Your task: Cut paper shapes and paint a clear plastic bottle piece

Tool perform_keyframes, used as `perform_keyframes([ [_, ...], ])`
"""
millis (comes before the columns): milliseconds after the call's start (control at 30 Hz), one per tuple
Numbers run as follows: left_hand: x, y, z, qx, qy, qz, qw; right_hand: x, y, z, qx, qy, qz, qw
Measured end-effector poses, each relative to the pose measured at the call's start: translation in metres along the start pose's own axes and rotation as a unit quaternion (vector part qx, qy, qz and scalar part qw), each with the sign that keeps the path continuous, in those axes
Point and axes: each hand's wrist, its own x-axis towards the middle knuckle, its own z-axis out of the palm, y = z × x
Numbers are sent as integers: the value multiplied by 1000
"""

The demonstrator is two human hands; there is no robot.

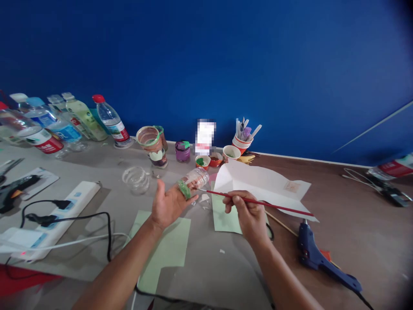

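My left hand (171, 206) is turned palm up with the thumb out to the side. It holds a cut piece of clear plastic bottle (197, 177), which lies over its fingers and has green paint on the near rim. A long red paintbrush (277, 204) is pinched in my right hand (247, 211), its tip pointing left at the bottle piece. Whether the tip touches the plastic I cannot tell. Just behind stand small cut paper cups, one with green paint (201, 162) and one with brown paint (215, 159).
Several bottles (112, 122) stand at the back left, near a painted cup (151, 144) and a purple jar (182, 151). A power strip (69, 215) with cables lies left. White paper (258, 178), green sheets (174, 241) and a blue glue gun (318, 254) lie nearby.
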Motion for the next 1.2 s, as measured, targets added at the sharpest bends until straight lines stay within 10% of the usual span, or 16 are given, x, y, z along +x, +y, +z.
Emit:
perform_keyframes([
  [567,1,0,1,9,6,-3,1000,3,1,-4,-34,67,-15,997],
  [1200,2,0,-3,3,-17,0,1000,-3,-5,-4,-74,-146,-95,982],
])
